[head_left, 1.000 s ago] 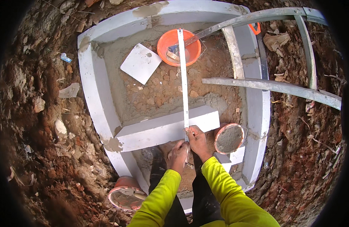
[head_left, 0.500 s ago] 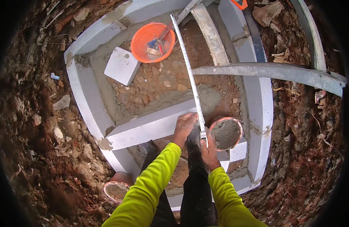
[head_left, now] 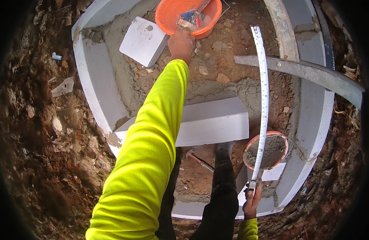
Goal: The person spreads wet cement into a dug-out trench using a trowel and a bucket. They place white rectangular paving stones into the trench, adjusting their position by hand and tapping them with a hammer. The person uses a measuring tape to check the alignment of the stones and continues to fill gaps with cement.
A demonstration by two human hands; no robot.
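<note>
My right hand (head_left: 252, 203) is closed around a tape measure (head_left: 263, 94). Its white blade is extended and points away from me, passing above a small bucket of grey mortar (head_left: 271, 154). My left arm stretches forward, and my left hand (head_left: 180, 45) is at the near rim of an orange bucket (head_left: 167, 18). Its fingers are bent down there, and I cannot make out what they grip. Inside the bucket lie several small tools (head_left: 192, 18), with blue, red and wooden parts. A loose white block (head_left: 143, 42) sits just left of the bucket.
A low white block wall (head_left: 99, 76) frames the pit, with a cross row of blocks (head_left: 212, 126) in front of me. A hammer (head_left: 199, 160) lies by my feet. Metal bars (head_left: 308, 72) (head_left: 283, 30) reach over the right side. Rough soil (head_left: 36, 132) surrounds it.
My left hand has left the tape and moved forward to the orange bucket. My right hand has moved right and nearer to me with the extended tape. The view has shifted.
</note>
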